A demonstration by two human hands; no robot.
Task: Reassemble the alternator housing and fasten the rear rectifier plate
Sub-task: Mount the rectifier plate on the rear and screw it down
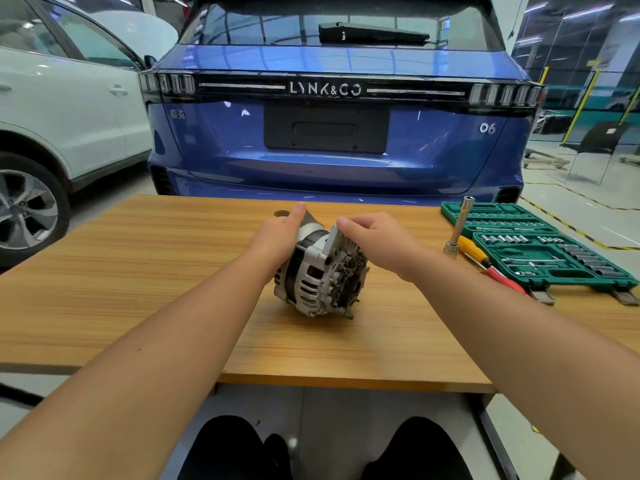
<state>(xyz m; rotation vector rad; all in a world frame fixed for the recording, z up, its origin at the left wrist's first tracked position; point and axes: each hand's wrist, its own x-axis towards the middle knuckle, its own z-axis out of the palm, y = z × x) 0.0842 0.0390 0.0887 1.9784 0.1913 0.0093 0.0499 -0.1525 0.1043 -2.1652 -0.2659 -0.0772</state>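
A silver alternator (311, 282) lies on its side at the middle of the wooden table (145, 271), its open rear end with the rectifier parts (348, 277) facing me and to the right. My left hand (277, 237) grips the housing from the left at the pulley end. My right hand (374, 240) reaches over from the right and holds the top rear edge, fingers curled at a silver mounting lug (333, 239). The pulley side is hidden behind my left hand.
A green socket set case (540, 247) lies open at the table's right. Beside it stand a long socket extension (459, 225) and a yellow-and-red screwdriver (485, 261). A small dark round part (281, 213) lies behind my left hand. A blue car (332, 133) stands just past the table.
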